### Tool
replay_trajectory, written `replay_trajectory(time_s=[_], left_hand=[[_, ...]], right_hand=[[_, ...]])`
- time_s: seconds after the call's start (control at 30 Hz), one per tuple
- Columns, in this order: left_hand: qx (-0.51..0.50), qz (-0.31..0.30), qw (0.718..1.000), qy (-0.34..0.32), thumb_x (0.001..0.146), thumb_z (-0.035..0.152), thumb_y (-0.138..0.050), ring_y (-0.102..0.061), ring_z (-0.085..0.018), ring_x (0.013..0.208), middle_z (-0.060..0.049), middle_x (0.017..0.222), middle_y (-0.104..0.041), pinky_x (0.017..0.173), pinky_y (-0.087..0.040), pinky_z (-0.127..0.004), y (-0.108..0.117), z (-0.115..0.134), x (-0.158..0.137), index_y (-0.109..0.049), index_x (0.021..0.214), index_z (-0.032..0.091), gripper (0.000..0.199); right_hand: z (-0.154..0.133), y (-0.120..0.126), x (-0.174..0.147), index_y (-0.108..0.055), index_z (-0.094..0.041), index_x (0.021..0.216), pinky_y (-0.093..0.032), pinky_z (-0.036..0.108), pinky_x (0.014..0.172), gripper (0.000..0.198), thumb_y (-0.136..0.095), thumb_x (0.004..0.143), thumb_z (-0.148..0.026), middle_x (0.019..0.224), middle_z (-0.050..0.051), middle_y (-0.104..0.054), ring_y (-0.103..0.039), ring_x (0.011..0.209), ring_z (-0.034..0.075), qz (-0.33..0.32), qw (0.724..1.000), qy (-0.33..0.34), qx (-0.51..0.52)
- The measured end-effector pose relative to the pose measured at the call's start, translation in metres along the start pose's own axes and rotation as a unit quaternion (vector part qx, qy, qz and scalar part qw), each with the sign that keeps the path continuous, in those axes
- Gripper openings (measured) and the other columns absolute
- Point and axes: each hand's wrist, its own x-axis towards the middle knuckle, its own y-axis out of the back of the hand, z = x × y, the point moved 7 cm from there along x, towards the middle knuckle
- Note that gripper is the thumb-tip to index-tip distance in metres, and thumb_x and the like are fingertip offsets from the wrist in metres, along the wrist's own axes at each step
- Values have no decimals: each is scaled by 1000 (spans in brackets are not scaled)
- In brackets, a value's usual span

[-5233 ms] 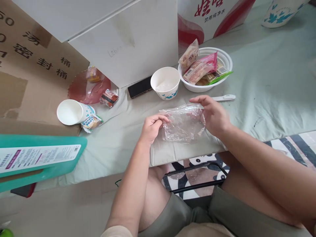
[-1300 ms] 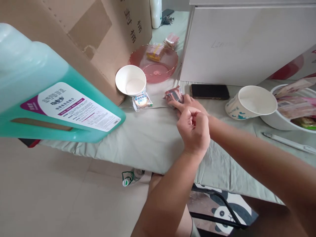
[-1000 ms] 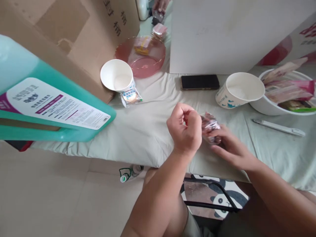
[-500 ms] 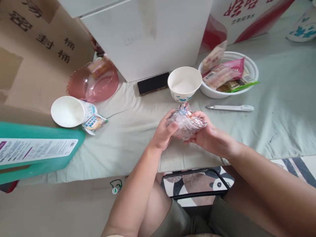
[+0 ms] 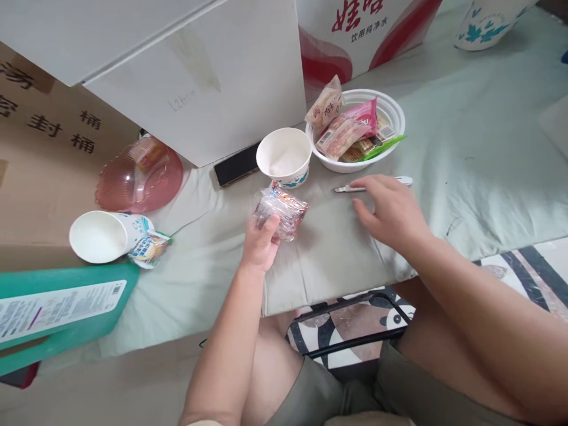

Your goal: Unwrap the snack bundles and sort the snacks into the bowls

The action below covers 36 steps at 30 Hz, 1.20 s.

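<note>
A: Report the condition of the left hand.

B: Left hand [image 5: 261,244] is engaged: thumb and fingers grip a packet [image 5: 286,212] wrapped in crinkled clear film. The packet is held over the desk [image 5: 199,278], directly in front of a white paper cup [image 5: 296,177].

A: And the right hand?

B: Right hand [image 5: 393,213] is unclenched, thumb and forefinger spread apart. It partly covers a slim white tool [image 5: 348,189]; whether the fingers touch it, I cannot tell.

A: Position of that tool?

B: On the desk, in front of a white bowl [image 5: 348,167] containing wrapped snacks [image 5: 346,136].

A: Adjacent items?

B: A black phone [image 5: 236,166], partly hidden by the paper cup. Farther left, a pink dish [image 5: 126,192]; near it, a second cup [image 5: 97,238] with a small biscuit pack [image 5: 148,249] just beside it.
</note>
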Motion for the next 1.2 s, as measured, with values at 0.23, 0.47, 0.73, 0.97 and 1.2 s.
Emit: replay_trajectory(time_s=[0.23,0.47,0.73,0.97,1.2], left_hand=[[50,10,997,-50,71,59,-84,-71,-18,88,-4,103,-75,78,-58,-29,2,3,-6,-70,111,23,56],[159,7,983,-88,87,58,-69,-72,-25,109,-11,119,-75,93,-57,-34,14,9,-11,-68,125,19,54],[255,-46,960,-108,99,51,-53,-70,-25,116,-11,125,-75,99,-53,-33,7,20,-17,-66,133,16,51],[302,-81,936,-160,101,53,-47,-68,-25,119,-11,130,-73,101,-52,-34,-4,27,-23,-65,135,17,52],[276,-57,942,-182,100,54,-49,-72,-23,106,-11,121,-76,90,-56,-32,-6,25,-25,-67,131,16,52]], right_hand=[[28,-6,-4,-63,-21,105,-33,60,105,23,-47,90,-26,110,15,-72,-61,114,37,33,992,-58,-108],[-14,-15,-16,-55,-25,95,-44,40,69,12,-55,91,-36,79,7,-68,-62,72,26,-26,997,-60,52],[-72,-49,-26,-51,-25,104,-40,31,53,16,-53,97,-39,63,-3,-60,-53,50,17,-165,940,-28,297],[-78,-61,-28,-42,-25,97,-45,28,51,17,-55,96,-37,70,-2,-68,-59,49,14,-208,908,-64,358],[-77,-55,-31,-44,-25,88,-48,27,51,22,-58,93,-40,72,0,-69,-60,51,13,-227,893,-90,378]])
